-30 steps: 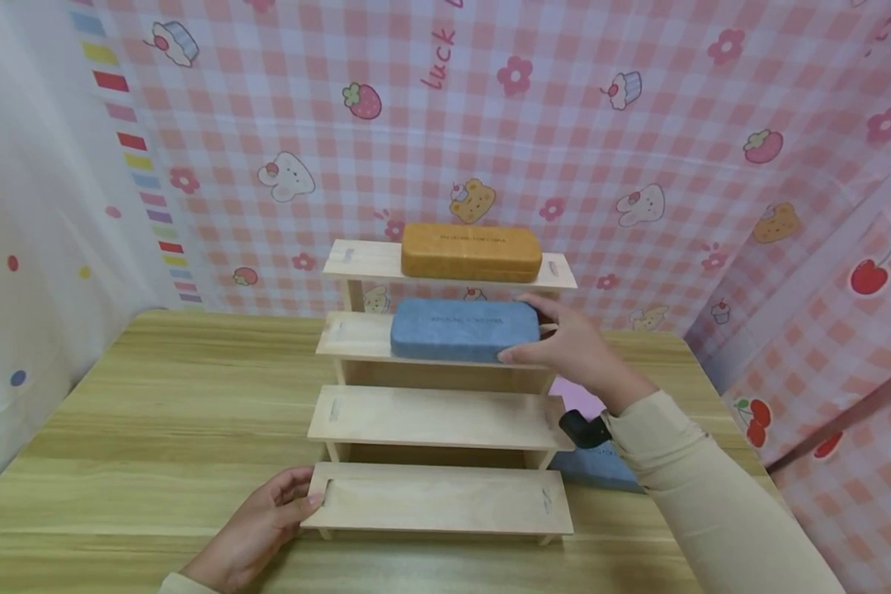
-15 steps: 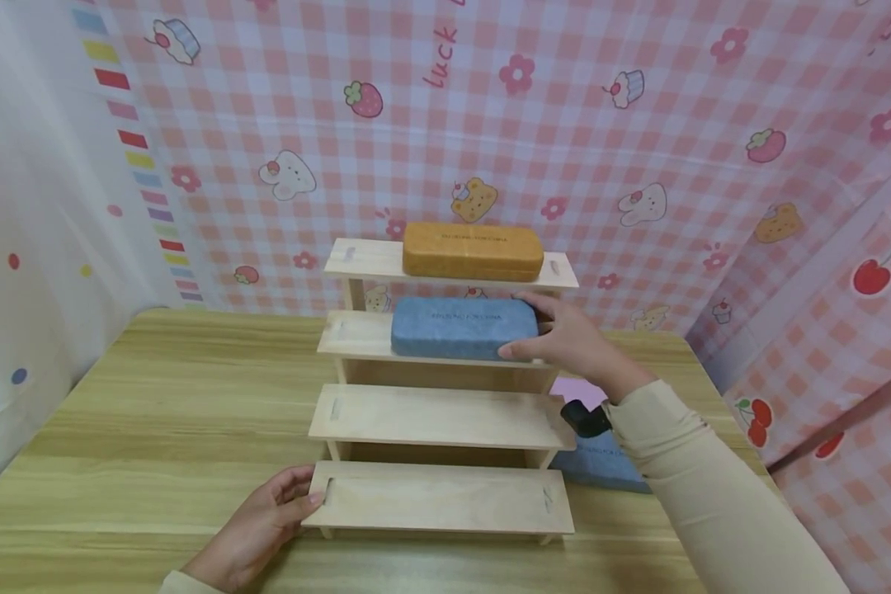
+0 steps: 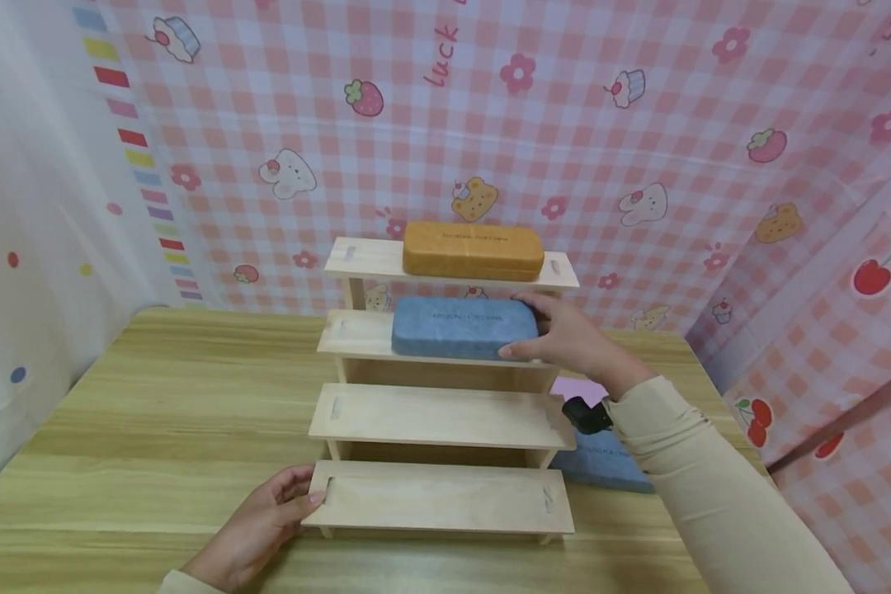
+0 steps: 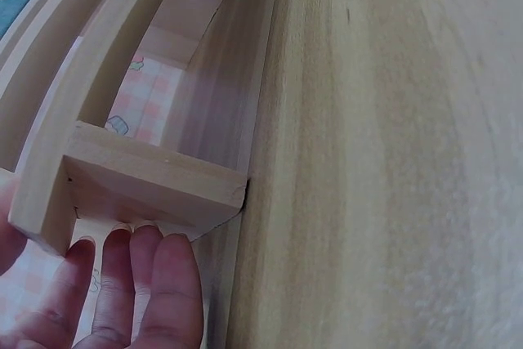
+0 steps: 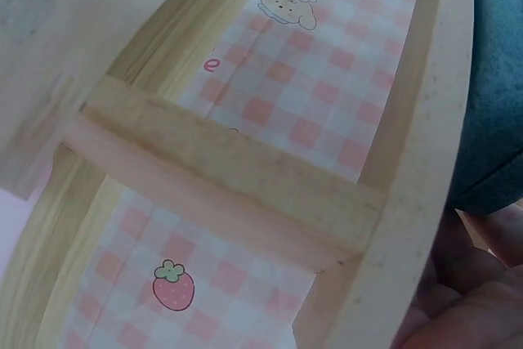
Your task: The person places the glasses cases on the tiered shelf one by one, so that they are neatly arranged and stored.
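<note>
A light wooden four-step display rack (image 3: pixel 445 497) stands on the table. My left hand (image 3: pixel 263 524) grips the left end of its lowest step, thumb on top; in the left wrist view the fingers (image 4: pixel 169 292) reach beneath the board. On the third step up, toward its right side, lies a blue glasses case (image 3: pixel 464 327). My right hand (image 3: pixel 575 342) holds that case at its right end, thumb at the front and fingers behind. In the right wrist view the case (image 5: pixel 498 79) shows at the right edge. An orange glasses case (image 3: pixel 473 252) rests on the top step.
Another blue case (image 3: pixel 601 462) lies on the wooden table (image 3: pixel 156 437) right of the rack, partly under my right forearm in view. A pink item (image 3: pixel 575 389) shows behind it. A checked cloth (image 3: pixel 431 148) hangs close behind the rack.
Very little differs. The blue case sits slightly farther back on its step, and a pale strap seen earlier at its right end is now hidden. My left hand stays put.
</note>
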A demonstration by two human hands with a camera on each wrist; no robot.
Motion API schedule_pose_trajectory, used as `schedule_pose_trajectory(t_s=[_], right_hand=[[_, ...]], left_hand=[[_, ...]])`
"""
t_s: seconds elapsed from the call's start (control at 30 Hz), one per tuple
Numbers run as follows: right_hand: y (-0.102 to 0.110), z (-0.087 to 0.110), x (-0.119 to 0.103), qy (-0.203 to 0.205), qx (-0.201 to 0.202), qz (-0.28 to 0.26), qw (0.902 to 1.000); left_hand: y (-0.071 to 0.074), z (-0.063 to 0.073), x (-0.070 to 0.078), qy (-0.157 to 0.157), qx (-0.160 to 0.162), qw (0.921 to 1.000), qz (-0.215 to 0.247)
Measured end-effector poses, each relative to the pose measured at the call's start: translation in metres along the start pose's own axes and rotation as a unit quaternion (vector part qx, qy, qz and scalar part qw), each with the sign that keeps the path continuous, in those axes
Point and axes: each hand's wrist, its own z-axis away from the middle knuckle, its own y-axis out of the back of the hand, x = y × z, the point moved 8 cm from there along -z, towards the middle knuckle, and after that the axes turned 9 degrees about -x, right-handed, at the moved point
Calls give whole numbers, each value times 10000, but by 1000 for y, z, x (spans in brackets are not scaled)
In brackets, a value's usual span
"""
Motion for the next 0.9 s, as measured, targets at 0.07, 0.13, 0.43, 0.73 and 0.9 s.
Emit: schedule_pose_trajectory(t_s=[0.07,0.13,0.43,0.73,0.9], right_hand=[[-1,-1,0,27,-37,21,10000],[-2,-1,0,6,-56,30,10000],[-3,0,-5,46,-80,208,9997],[-2,6,-17,660,127,245,9974],[1,20,-14,750,404,490,9952]], left_hand=[[0,0,0,2,-5,10000,0],[0,-1,0,-15,-24,10000,7],[1,-1,-2,35,52,10000,40],[0,0,-1,8,13,10000,15],[1,0,-1,7,29,10000,-1]])
